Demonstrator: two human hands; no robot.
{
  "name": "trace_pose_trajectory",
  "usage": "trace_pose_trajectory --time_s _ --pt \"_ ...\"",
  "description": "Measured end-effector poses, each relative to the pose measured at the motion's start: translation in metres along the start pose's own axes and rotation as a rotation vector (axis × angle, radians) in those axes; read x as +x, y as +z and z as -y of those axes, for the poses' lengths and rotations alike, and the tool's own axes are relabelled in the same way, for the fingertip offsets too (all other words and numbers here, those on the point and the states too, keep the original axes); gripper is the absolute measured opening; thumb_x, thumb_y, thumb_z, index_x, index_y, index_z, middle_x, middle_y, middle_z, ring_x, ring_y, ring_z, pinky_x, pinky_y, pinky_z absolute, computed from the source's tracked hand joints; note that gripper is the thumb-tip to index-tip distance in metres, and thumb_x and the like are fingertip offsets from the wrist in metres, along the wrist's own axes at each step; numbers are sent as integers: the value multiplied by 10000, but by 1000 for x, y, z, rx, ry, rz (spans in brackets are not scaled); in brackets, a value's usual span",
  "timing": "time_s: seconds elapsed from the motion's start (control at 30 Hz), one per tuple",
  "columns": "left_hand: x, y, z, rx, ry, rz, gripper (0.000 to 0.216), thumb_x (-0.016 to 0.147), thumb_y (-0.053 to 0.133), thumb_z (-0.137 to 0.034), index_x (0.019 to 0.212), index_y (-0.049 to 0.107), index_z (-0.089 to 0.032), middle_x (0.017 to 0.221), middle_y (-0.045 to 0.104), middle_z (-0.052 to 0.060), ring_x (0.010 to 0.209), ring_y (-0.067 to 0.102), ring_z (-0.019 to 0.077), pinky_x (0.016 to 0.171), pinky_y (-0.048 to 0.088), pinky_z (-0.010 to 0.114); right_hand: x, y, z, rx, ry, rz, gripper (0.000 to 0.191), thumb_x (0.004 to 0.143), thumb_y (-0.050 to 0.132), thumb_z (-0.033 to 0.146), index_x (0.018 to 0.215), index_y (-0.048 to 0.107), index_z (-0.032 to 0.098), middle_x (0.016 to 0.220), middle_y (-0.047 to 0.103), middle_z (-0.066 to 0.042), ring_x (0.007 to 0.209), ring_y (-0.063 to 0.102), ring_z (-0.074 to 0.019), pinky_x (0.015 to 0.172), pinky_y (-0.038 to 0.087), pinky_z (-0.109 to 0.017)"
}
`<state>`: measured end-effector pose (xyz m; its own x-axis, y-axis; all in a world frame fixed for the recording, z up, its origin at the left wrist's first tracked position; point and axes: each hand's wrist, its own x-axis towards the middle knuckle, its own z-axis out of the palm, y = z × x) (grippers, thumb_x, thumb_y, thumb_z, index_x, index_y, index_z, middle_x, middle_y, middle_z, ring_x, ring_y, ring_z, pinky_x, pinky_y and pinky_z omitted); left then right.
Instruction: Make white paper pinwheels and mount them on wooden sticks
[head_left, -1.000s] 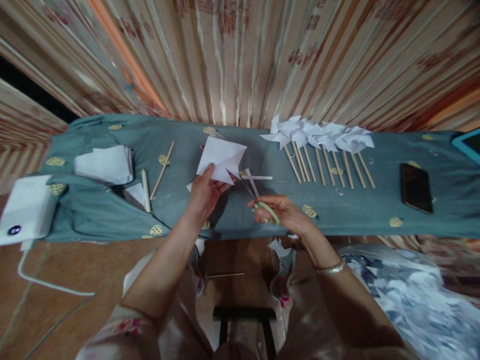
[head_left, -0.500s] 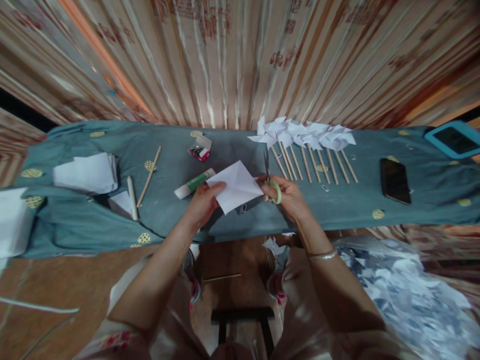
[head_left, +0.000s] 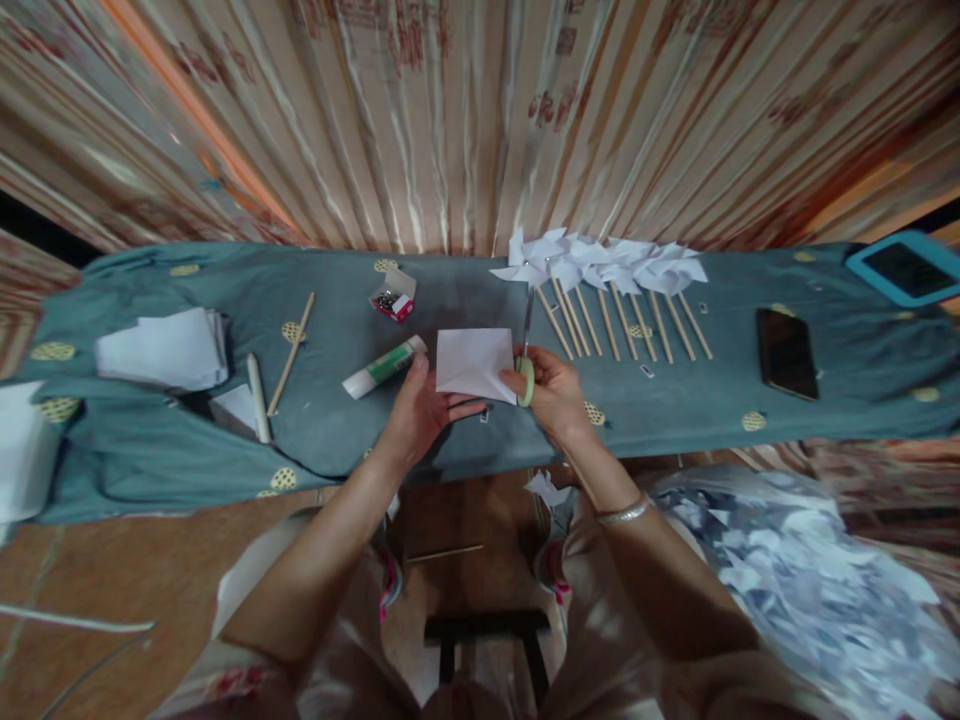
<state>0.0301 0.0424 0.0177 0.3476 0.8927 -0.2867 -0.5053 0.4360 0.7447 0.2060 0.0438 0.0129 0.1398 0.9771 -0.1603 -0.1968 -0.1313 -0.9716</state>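
Observation:
My left hand point(head_left: 420, 408) holds a white square of creased paper point(head_left: 472, 362) by its near left corner, just above the teal cloth point(head_left: 337, 440). My right hand point(head_left: 551, 392) pinches the paper's right edge and also grips scissors point(head_left: 526, 350) by their pale green handle. The blades point away from me, toward the curtain. A glue stick point(head_left: 384, 366) with a green label lies just left of my left hand.
A row of white paper pinwheels point(head_left: 600, 265) on wooden sticks lies at the back right. Beyond them are a black phone point(head_left: 786, 352) and a blue-cased tablet point(head_left: 904, 268). A small open box point(head_left: 395, 296), a paper stack point(head_left: 161, 348) and a loose stick point(head_left: 291, 340) sit on the left. Paper scraps point(head_left: 787, 560) lie on the floor.
The paper came down from upright to nearly flat by the table. My right hand swung the scissors from beside the paper to its right edge, blades now pointing away. The view shifted left.

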Motion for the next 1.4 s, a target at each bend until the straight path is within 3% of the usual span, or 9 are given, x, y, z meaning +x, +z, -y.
trace_pose_trajectory --time_s 0.13,0.23,0.33,0.53,0.67,0.77,0.87,1.4 --pt "-3 8 10 46 41 -27 519 620 838 -527 940 732 -134 959 763 106 944 708 269 849 565 387 -1 10 -8 -34 -38 -70 491 507 847 422 900 636 216 675 675 45 582 580 -120 573 477 -250" --pt "-2 12 16 90 83 -144 397 584 879 -357 878 739 -129 965 762 86 874 699 215 775 565 320 -2 14 -12 -78 -48 -68 508 515 843 457 911 640 212 652 671 46 561 580 -123 558 472 -254" --pt "0 13 17 103 131 -282 370 562 873 -296 864 733 -134 944 763 70 832 688 192 726 550 286 -4 17 -12 -73 -48 -27 523 503 856 474 900 639 213 662 679 39 592 605 -135 573 487 -261" --pt "9 3 2 137 293 -374 304 559 834 -232 823 710 -149 864 752 29 757 675 161 698 536 264 -18 17 2 -90 40 156 493 564 850 515 886 652 198 648 638 28 590 570 -116 555 456 -243" --pt "13 -6 -11 153 339 -457 284 542 835 -249 768 691 -155 826 740 29 732 670 165 634 525 252 -26 9 10 -180 174 383 499 598 823 572 869 668 183 641 627 11 585 559 -113 519 417 -233" --pt "13 -7 -15 137 365 -459 291 523 845 -246 748 680 -163 830 742 28 744 669 167 637 533 251 -31 4 16 -225 254 536 480 624 814 565 840 675 159 646 631 -5 581 555 -109 517 413 -231" --pt "12 -5 -14 128 376 -439 276 529 844 -239 734 673 -169 790 731 13 706 658 156 621 524 251 -33 3 21 -244 297 594 489 608 825 562 807 673 141 624 617 -4 570 541 -100 521 416 -231" --pt "12 -4 -9 139 349 -419 256 539 834 -239 731 683 -162 724 706 1 629 618 132 573 486 237 -32 7 23 -254 283 594 443 600 833 552 748 689 160 574 611 20 524 525 -88 502 432 -238"
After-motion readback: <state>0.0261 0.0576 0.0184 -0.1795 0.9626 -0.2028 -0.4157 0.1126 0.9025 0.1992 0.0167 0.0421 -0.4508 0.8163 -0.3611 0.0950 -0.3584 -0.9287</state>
